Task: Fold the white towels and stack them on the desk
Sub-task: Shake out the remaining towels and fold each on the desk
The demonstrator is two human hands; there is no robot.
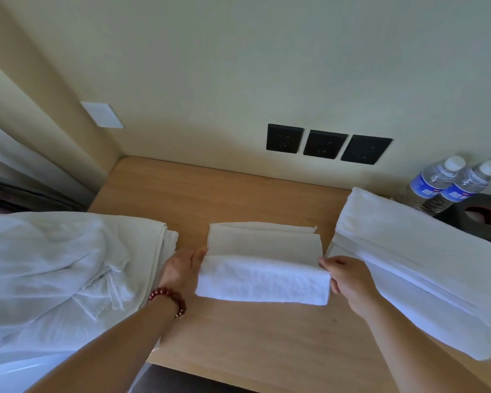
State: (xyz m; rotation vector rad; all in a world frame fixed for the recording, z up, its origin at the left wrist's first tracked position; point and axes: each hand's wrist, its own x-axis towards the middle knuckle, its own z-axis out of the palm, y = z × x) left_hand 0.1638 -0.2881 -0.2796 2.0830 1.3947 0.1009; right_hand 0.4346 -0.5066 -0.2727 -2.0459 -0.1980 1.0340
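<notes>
On wood desk (238,194), both hands' grip — L hand (179,272), R hand (345,277) — pinches fluffy rectangular white towel (262,282) ends.

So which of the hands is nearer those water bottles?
Right. The right hand grips the small towel's right end, nearer the water bottles; the left hand holds its far end.

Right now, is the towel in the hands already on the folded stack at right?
No, the towel lies on the bare desk, apart from the folded stack.
</notes>
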